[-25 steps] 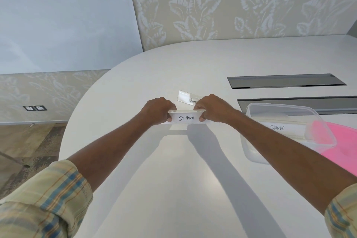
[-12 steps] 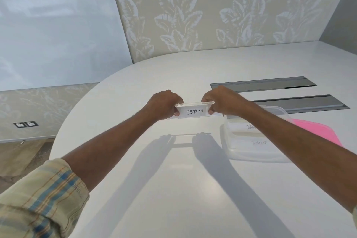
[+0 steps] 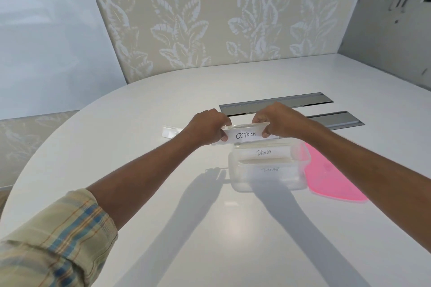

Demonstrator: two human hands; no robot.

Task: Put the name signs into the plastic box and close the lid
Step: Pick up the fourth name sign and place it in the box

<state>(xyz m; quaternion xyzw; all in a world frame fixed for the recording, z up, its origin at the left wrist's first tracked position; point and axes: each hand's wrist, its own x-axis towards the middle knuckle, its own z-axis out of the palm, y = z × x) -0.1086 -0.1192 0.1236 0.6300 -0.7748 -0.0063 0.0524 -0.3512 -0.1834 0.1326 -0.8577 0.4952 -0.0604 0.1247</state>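
Note:
Both hands hold a clear name sign reading OSTRICH (image 3: pixel 245 135) by its ends, my left hand (image 3: pixel 207 128) on the left end and my right hand (image 3: pixel 275 121) on the right. The sign hangs just above the far rim of the clear plastic box (image 3: pixel 235 170). Inside the box lie a sign marked PANDA (image 3: pixel 263 152) and a second sign (image 3: pixel 270 169) whose writing is too faint to read. A pink lid (image 3: pixel 331 179) lies flat on the table to the right of the box. Another clear name sign (image 3: pixel 171 133) rests on the table left of my left hand.
The white table (image 3: pixel 210 228) has a rounded edge on the left. Two grey cable hatches (image 3: pixel 275 102) are set into it behind the box. A leaf-patterned wall stands at the back.
My hands have carried the OSTRICH sign to the right, from above the bare table to just over the box's far rim. My head has turned right with them.

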